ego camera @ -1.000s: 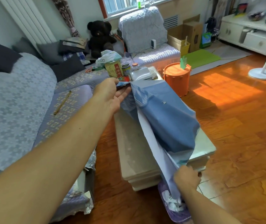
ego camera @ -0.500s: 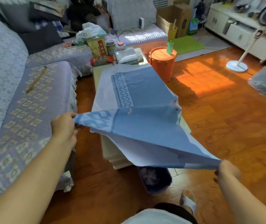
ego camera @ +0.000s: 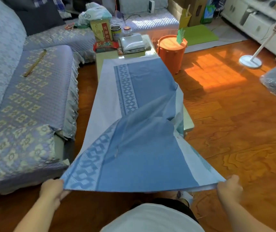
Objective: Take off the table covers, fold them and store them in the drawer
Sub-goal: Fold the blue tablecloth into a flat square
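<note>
Now both grips pinch: left hand point(ego camera: 52, 190) and right hand point(ego camera: 229, 188) hold table cover point(ego camera: 139, 158) corners.

Left hand point(ego camera: 52, 190) and right hand point(ego camera: 229, 190) gripping near corners of blue cover point(ego camera: 139, 148), far end lying on desk point(ego camera: 107, 56)

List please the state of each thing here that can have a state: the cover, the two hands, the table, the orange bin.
table cover: near end lifted, far end lying on the table
left hand: grips the near left corner
right hand: grips the near right corner
table: partly covered
orange bin: lid on
</note>
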